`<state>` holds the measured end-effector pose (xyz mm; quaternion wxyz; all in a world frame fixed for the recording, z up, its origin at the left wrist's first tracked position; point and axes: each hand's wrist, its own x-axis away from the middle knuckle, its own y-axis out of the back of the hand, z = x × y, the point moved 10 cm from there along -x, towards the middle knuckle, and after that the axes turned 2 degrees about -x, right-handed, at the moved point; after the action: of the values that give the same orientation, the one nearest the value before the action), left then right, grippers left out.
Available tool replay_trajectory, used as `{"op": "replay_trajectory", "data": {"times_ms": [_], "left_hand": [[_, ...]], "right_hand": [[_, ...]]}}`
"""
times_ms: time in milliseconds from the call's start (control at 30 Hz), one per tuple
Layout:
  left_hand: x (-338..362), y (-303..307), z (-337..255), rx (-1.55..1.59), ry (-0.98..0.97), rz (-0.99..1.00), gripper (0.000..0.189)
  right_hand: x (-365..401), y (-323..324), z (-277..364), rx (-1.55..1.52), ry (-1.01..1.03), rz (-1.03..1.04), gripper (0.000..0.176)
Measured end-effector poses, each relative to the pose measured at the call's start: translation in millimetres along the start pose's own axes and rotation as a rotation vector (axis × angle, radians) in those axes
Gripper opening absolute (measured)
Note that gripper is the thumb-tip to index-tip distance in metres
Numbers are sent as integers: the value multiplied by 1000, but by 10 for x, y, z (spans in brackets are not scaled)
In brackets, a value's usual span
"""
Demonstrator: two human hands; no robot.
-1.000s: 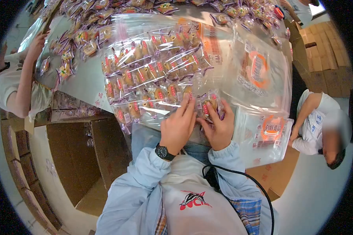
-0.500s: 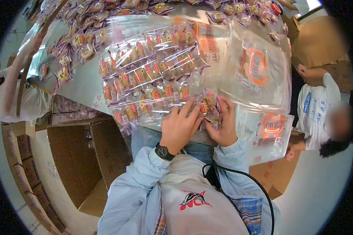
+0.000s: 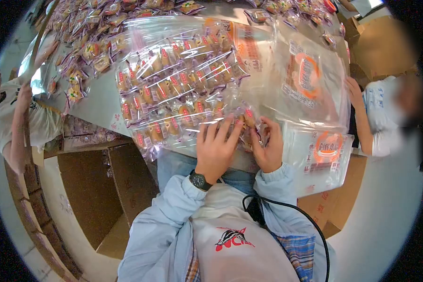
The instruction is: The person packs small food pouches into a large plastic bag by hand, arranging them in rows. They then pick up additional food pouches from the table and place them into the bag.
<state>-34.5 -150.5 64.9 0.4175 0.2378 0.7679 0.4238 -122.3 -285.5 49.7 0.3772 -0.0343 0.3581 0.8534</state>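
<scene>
Rows of individually wrapped small cakes (image 3: pixel 183 113) lie inside a large clear plastic bag (image 3: pixel 174 28) on the table. My left hand (image 3: pixel 217 149) rests on the near row with fingers spread, the fingertips touching the wrappers. At the right end of that row, my right hand (image 3: pixel 269 148) has its thumb and fingers around the edge of a wrapped cake (image 3: pixel 249 118). Part of this cake is hidden by my fingers. Beside my right hand lie flat clear bags with orange print (image 3: pixel 326 148).
Many loose wrapped cakes (image 3: pixel 87 51) are heaped along the far side. An open cardboard box (image 3: pixel 91 197) stands below the table on the left, another box (image 3: pixel 331 207) on the right. One person (image 3: pixel 21 113) is at the left, another person (image 3: pixel 380 108) at the right.
My left hand has flattened and spread its fingers over the near row. The end cake sits slightly higher between my hands. Both people at the sides have shifted their arms.
</scene>
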Motion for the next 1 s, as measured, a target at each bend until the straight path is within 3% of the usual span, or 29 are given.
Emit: {"op": "replay_trajectory", "data": {"times_ms": [100,200,433,600,700,900,967,1000], "left_hand": [[-23,71,52,44,30,-21,55],[-6,96,88,50,74,-30,53],[-32,-26,96,40,59,-95,53],[-67,5,105,16,76,-66,57],[-79,13,151,59,82,-9,60],[-146,43,138,81,96,72,62],[-187,-12,76,52,95,130,62],[-202,-38,59,37,93,157,62]], "right_hand": [[31,-29,-173,-52,-171,96,43],[102,-48,-271,-92,-217,141,50],[81,78,-32,-76,135,-43,57],[136,146,68,15,166,-27,53],[99,224,217,8,283,-84,49],[121,479,57,0,329,-146,42],[145,303,-202,-102,-44,33,41],[122,253,-55,-67,37,79,38]]}}
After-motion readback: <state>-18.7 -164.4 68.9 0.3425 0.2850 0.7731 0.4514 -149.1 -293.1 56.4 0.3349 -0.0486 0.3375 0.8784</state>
